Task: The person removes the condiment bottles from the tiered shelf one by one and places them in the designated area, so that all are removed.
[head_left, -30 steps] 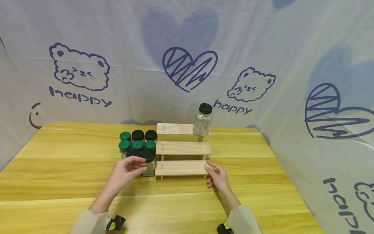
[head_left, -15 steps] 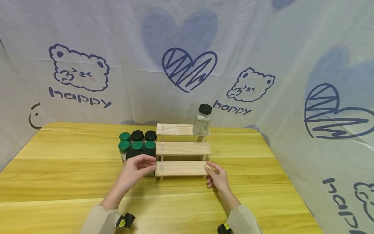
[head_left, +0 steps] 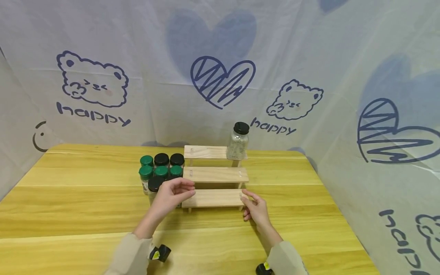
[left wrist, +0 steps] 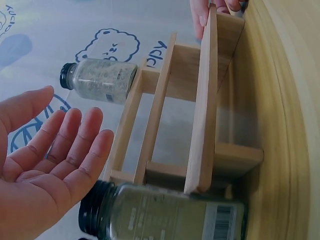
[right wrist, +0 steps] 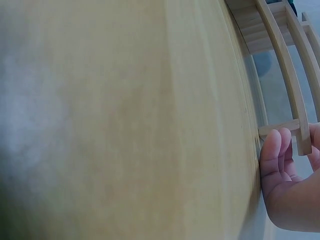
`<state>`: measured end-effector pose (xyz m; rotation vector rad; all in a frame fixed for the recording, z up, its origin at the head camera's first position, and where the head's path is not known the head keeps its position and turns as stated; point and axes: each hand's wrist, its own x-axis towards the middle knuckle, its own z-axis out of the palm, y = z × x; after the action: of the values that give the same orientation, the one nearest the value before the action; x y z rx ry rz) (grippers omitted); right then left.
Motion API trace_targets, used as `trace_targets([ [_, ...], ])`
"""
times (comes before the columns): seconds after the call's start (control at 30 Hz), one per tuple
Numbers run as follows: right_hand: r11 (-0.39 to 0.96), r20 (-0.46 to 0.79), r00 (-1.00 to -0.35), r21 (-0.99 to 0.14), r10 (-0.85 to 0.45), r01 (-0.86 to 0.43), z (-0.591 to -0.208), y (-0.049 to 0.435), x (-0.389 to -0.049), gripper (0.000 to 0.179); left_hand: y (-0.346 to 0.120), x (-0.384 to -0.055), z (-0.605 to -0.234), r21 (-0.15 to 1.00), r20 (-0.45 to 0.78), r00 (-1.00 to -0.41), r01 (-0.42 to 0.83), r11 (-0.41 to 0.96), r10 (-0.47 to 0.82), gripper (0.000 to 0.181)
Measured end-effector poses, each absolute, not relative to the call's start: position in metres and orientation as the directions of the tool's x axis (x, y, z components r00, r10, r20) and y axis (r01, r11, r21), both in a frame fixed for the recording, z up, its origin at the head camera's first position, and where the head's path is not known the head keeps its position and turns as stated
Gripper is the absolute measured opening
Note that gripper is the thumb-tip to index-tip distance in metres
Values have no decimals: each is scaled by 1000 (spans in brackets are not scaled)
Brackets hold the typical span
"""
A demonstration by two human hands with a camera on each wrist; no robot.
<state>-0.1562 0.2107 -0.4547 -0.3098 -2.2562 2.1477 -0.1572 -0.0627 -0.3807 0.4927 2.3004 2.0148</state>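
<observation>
A three-step wooden rack (head_left: 214, 175) stands on the table. My right hand (head_left: 258, 212) holds the right end of its lowest shelf, thumb and fingers on either side of the board in the right wrist view. Over the left end of that shelf hovers my left hand (head_left: 172, 194), with nothing in it; its fingers are slightly bent and spread in the left wrist view. Close beside those fingers is a glass jar (left wrist: 170, 212) with a black lid, mostly hidden by the hand in the head view. Another black-lidded jar (head_left: 237, 147) of pale flakes stands at the right end of the top shelf.
Left of the rack stands a tight group of several spice jars, some with green lids (head_left: 160, 171), some with black lids (head_left: 161, 159). The yellow wood-grain table (head_left: 86, 206) ends at a printed cloth (head_left: 154, 114) behind.
My left hand has moved rightward, from in front of the jars to over the lowest shelf's left end. The right hand, the rack and the jars have stayed put.
</observation>
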Motion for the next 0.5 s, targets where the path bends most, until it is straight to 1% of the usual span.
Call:
trace_targets([
  [0.3,39,-128,-981,-990,147,135,-453,211,-156,36,-49,-167,-377,977,141,-946,180,113,291,25],
  [0.5,27,-133,-980,-990,147,138,-454,211,-155,36,-44,-173,-376,976,141,-945,183,119,296,27],
])
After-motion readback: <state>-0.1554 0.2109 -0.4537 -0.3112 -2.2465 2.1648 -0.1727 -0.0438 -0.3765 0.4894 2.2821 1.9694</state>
